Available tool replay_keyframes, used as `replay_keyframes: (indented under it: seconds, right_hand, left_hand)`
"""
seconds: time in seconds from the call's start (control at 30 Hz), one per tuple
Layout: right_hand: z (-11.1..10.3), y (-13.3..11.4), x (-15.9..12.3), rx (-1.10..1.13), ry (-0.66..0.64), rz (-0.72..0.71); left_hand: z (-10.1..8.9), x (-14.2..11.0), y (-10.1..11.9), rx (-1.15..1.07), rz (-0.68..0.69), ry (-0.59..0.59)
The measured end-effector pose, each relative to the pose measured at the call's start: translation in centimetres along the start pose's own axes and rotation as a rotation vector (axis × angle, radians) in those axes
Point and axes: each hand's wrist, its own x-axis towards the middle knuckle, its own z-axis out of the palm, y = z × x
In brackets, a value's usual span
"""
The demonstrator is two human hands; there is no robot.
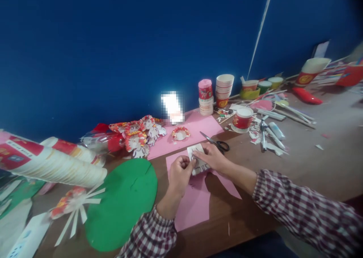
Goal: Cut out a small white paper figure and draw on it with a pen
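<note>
A small white piece of paper (202, 168) with black drawn lines is held above pink paper (195, 209) near the table's front. My left hand (180, 173) pinches its left edge, thumb on top. My right hand (212, 156) grips its upper right side, fingers partly behind it. Just beyond my right hand lie scissors with black handles (221, 145), their blades pointing away to the left. A red-and-yellow ring (180, 134) rests on the farther pink sheet (204, 122).
A green oval sheet (124, 205) and toppled paper cups (62, 163) are at left. Cut-out figures (137, 137) lie behind them. Stacked cups (224, 89) stand near the blue wall. Paper scraps, a red-and-white cup (242, 118) and tubes (276, 131) are on the right.
</note>
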Motion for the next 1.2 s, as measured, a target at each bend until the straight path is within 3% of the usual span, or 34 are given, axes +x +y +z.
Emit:
replay_keyframes:
  seconds: [0.63,0.9,1.2]
  right_hand:
    - [-0.2,-0.2,0.0,-0.062,-0.021,-0.029]
    - [0.0,-1.0,-0.3,-0.057,0.001,0.015]
    - [0.1,-0.9,-0.4,0.004,-0.015,0.021]
  left_hand:
    - [-0.1,-0.5,0.3,0.053,0.008,-0.023]
    - [-0.1,-0.7,0.3,0.029,-0.002,-0.096]
    - [-0.2,-0.6,0.2,0.045,0.017,-0.064]
